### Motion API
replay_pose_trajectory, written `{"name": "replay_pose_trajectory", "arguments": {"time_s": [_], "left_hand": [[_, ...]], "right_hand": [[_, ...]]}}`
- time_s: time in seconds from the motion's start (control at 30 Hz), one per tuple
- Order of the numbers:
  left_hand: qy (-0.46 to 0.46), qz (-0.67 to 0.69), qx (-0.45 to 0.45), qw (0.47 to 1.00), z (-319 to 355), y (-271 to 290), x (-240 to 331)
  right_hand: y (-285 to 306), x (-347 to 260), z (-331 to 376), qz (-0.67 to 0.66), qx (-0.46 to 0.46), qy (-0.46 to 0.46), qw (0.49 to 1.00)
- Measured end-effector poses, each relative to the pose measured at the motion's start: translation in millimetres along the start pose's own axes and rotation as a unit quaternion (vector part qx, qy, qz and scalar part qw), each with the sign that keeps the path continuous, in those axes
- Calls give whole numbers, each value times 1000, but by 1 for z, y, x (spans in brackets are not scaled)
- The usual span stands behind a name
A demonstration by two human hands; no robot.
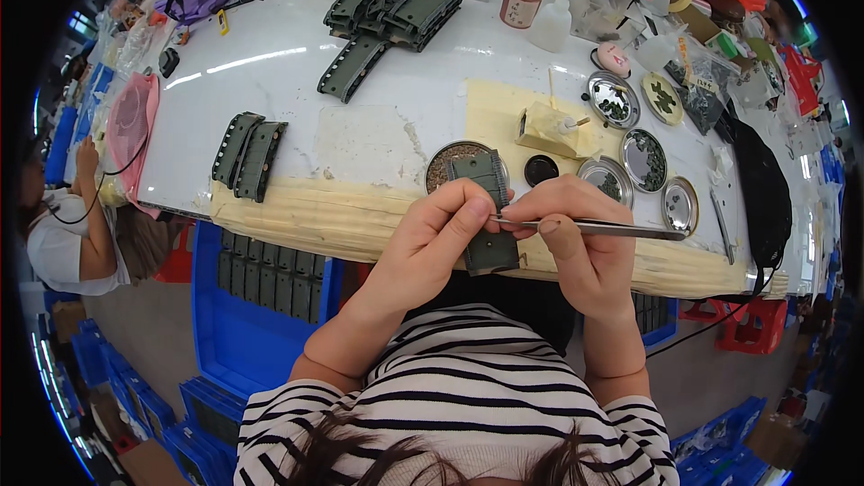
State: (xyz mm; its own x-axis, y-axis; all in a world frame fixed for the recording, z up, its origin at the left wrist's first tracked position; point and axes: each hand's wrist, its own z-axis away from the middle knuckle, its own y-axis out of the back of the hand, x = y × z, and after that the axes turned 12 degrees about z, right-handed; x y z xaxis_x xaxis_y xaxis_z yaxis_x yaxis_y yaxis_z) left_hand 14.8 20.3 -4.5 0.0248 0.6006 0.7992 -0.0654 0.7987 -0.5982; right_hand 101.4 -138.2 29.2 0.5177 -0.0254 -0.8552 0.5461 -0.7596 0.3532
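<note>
White tabletop [297, 72] near edge: left hand [427, 247] gripped olive strap piece [486, 211], right hand [576, 234] pinched tweezers [612, 229]; bare room behind, left.

A dark green strap piece [487, 211] stands upright; thin metal tweezers [612, 229] touch it sideways.

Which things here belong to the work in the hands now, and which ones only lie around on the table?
In use:
- left hand holding the dark green strap piece
- right hand holding metal tweezers
- round tin of small parts just behind

Lying about:
- stacked green straps
- two straps at left
- white squeeze bottle
- pink-lidded jar
</note>
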Motion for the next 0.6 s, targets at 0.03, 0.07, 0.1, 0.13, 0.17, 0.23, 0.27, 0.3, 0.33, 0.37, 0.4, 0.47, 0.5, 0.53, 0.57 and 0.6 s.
{"name": "replay_pose_trajectory", "arguments": {"time_s": [0.03,0.07,0.1,0.13,0.17,0.23,0.27,0.3,0.33,0.37,0.4,0.47,0.5,0.53,0.57,0.6], "left_hand": [[20,29,-5,999,0,1,0],[39,58,-11,997,0,1,1],[37,70,-13,997,0,-1,2],[36,83,-15,996,0,-4,2],[35,96,-17,995,0,-6,1],[37,103,0,994,1,-9,-3],[38,106,8,994,1,-10,-4],[37,96,11,995,0,-10,-5],[35,86,16,996,0,-10,-6],[34,76,20,996,0,-10,-6],[30,67,20,997,1,-11,-6],[23,47,19,998,1,-13,-5],[21,47,17,999,2,-12,-5],[19,47,15,999,2,-12,-6],[17,48,14,999,2,-11,-6],[19,48,11,999,3,-10,-6]], "right_hand": [[2,0,2,5,4,12,1000],[4,-1,3,10,8,24,1000],[6,0,5,28,8,42,999],[8,2,9,47,9,58,997],[9,4,11,65,9,74,995],[10,4,13,157,2,151,976],[9,3,16,192,4,175,966],[8,1,17,227,7,199,953],[7,1,17,241,11,212,947],[6,0,17,255,15,224,940],[5,-1,17,269,19,237,933],[5,-1,18,279,23,251,927],[5,0,18,275,24,253,927],[4,1,18,272,23,254,928],[4,1,17,271,23,256,928],[4,1,17,271,22,257,927]]}}
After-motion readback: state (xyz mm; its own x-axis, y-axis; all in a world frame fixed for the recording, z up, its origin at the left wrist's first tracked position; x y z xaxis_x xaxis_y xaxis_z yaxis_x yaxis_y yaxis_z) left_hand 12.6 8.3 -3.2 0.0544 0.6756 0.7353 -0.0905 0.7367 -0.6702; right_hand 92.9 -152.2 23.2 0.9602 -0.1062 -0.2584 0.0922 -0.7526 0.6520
